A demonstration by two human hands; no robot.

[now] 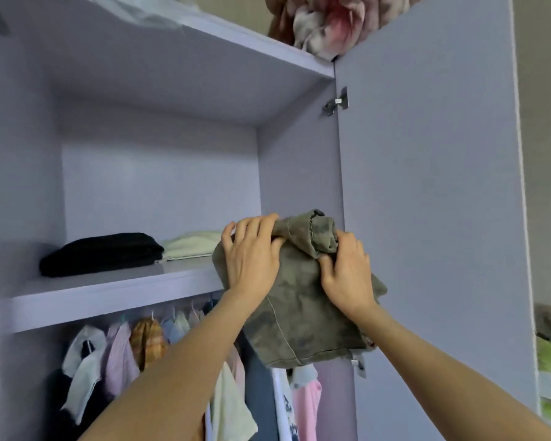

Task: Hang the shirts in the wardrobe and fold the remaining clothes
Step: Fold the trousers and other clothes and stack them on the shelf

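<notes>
Shirts [147,345] hang on the rail, two folded piles sit on the shelf [109,291]; left hand [252,259] and right hand [347,275] each grip the folded green garment [299,319], not yet shelved.

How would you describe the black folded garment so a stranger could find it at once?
Start at the open wardrobe and find the shelf above the hanging shirts. The black folded garment lies on its left part, beside a cream folded garment. It is the only black thing on that shelf.
</notes>
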